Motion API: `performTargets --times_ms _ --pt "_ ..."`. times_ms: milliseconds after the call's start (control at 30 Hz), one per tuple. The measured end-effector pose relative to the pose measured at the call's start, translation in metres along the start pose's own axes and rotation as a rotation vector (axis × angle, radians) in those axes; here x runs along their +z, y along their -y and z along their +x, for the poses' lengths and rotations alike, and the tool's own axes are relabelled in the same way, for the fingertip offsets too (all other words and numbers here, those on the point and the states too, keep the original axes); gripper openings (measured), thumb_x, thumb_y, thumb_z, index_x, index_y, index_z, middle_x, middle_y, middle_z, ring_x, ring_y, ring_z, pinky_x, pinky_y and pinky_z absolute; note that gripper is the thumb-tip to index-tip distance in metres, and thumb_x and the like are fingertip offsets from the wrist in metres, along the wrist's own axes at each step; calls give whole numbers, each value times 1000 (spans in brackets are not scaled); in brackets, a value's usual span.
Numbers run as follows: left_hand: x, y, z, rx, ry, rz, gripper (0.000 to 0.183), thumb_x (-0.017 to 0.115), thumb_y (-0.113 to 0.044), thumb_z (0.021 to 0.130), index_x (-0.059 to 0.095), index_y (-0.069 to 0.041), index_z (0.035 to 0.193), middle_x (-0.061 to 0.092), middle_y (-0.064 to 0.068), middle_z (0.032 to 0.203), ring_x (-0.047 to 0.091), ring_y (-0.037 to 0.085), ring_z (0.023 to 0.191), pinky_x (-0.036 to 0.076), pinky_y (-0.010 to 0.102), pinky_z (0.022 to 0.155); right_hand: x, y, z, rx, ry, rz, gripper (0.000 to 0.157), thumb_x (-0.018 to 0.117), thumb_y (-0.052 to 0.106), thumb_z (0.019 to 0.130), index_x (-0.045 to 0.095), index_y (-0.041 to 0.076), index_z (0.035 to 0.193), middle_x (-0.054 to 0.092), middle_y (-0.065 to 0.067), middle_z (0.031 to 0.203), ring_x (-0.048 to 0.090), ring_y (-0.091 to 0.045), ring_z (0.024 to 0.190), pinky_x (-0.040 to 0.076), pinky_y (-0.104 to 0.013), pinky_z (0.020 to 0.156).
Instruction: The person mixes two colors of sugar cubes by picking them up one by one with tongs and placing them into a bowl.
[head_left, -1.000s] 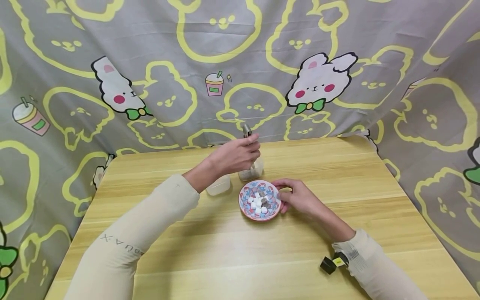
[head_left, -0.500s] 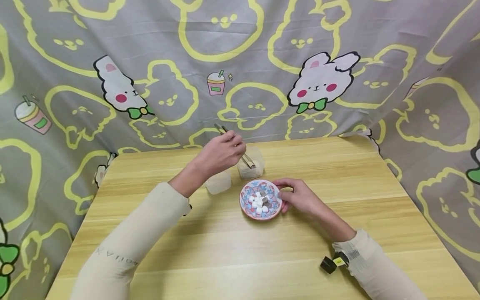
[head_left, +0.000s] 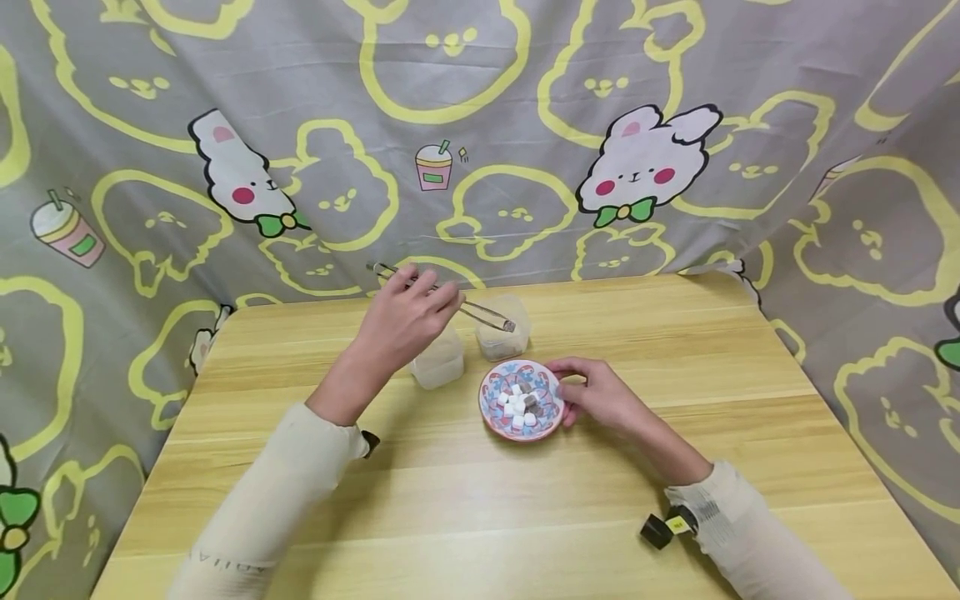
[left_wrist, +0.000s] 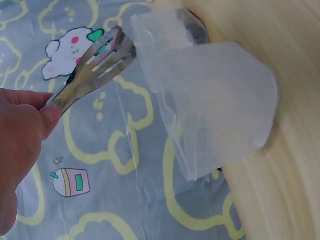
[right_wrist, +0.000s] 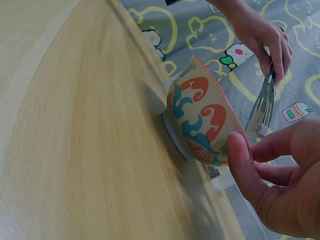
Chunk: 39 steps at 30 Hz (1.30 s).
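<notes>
My left hand (head_left: 405, 321) grips metal tongs (head_left: 483, 314), tilted with their tips over the rear clear plastic container (head_left: 495, 347). A small grey cube (head_left: 508, 326) sits between the tips. Seen from the left wrist, the tongs (left_wrist: 97, 65) have slotted ends. My right hand (head_left: 600, 396) pinches the rim of a patterned bowl (head_left: 492, 385), thumb outside, as the right wrist view shows of the bowl (right_wrist: 200, 110). Inside it lie several white cubes (head_left: 517, 407) and a few grey cubes (head_left: 532, 401). The bowl stands upright on the table.
A second clear container (head_left: 441, 373) stands left of the rear one, below my left hand. The wooden table (head_left: 480, 517) reaches back to a grey patterned curtain (head_left: 510, 242). A black device (head_left: 657, 530) is at my right sleeve.
My left hand has moved left and turned the tongs from steep to a flatter slant, with the grey cube now showing at their tips above the container. The right hand and bowl stay put.
</notes>
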<state>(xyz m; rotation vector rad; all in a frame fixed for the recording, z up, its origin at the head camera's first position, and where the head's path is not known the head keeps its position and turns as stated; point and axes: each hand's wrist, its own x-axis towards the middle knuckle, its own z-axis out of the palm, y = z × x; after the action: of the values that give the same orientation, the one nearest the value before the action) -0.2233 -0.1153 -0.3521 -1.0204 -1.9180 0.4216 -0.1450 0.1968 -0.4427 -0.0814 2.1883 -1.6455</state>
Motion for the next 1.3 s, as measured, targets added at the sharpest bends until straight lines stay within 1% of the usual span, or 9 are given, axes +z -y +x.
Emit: performTargets --times_ms 233,400,500,667,767,900,1100,1200,1300 --pt "-11 -6 -8 -60 5 -51 25 52 -8 107 76 -17 108 64 -5 94 55 22 85 44 38 86 0 1 -1 -4 3 3 47 56 -1 99 51 -10 145 64 -32 128 66 -18 62 63 -38 62" --pt "-20 -13 -14 -61 2 -83 27 53 -10 107 79 -18 111 70 -6 99 59 21 86 45 37 85 0 1 -1 1 5 4 47 56 -1 99 51 -9 145 65 -31 128 66 -18 62 63 -37 62" --pt "-26 -19 -15 -59 4 -99 28 54 -9 106 79 -19 112 70 -8 99 59 21 88 45 37 87 0 1 -2 1 1 3 47 56 -1 99 51 -9 145 64 -31 129 66 -18 61 62 -37 61" --pt "-35 -31 -15 -41 15 -117 26 55 -12 106 79 -20 113 69 -9 101 58 20 88 45 37 86 1 0 -1 -2 -1 -2 47 56 -1 99 52 -8 145 64 -31 129 66 -18 62 63 -38 61" --pt "-38 -39 -16 -22 28 -114 27 54 -13 106 79 -21 113 70 -9 102 59 19 88 47 36 87 1 0 0 -3 -1 -2 46 56 -1 99 52 -8 145 64 -31 129 66 -17 61 62 -37 61" --pt "-39 -50 -17 8 50 -102 29 51 -13 107 79 -20 113 69 -9 102 60 19 91 49 35 89 1 0 0 -2 -2 -6 46 56 -1 100 52 -7 145 64 -30 130 66 -18 61 62 -35 60" --pt "-38 -67 -17 57 71 -76 32 47 -10 107 77 -20 112 68 -7 103 57 19 90 46 33 87 1 1 0 2 -4 -14 45 56 0 100 53 -7 145 65 -30 129 66 -18 60 62 -36 60" --pt "-38 -71 -17 70 79 -69 33 45 -9 108 76 -20 114 67 -6 106 56 19 91 45 32 87 1 1 -1 6 -5 -13 45 56 0 100 53 -7 144 64 -30 131 67 -18 60 62 -37 61" --pt "-38 -72 -17 72 81 -64 34 45 -11 108 75 -21 118 68 -6 109 58 19 94 46 32 88 1 1 -2 9 -5 -10 45 55 0 100 53 -7 144 63 -30 132 67 -17 60 62 -37 61"
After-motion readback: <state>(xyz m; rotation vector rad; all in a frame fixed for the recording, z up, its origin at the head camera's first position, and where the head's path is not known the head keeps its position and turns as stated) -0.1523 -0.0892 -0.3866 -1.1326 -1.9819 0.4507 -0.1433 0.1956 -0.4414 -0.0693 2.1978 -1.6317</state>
